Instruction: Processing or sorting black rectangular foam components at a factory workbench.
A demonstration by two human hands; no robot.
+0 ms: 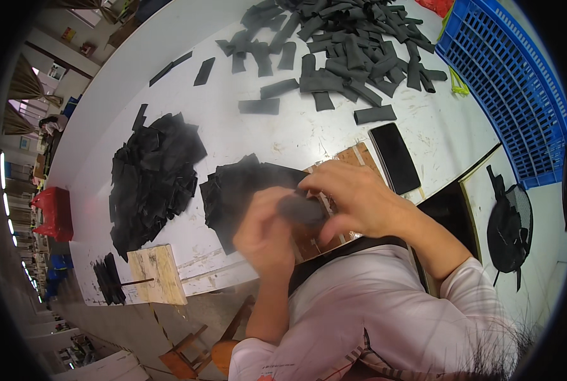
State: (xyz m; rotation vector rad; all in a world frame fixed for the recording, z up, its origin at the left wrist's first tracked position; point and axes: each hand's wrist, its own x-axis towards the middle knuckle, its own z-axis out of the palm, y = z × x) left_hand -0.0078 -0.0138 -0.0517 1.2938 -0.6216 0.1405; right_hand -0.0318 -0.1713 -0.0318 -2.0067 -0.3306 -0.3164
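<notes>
While the right hand is gripping a soft-looking, probably light dark-grey fabric tube, likely best held by its ends, left of the flat black rectangular phone, the left hand is showing blurred, its grip unclear.

Matt cloth tubes at twelve o'clock, and beneath, a smooth, faintly shiny surface; plastic basket at two; glossy phone towards three; at eight, a rough-grained wood block!
</notes>
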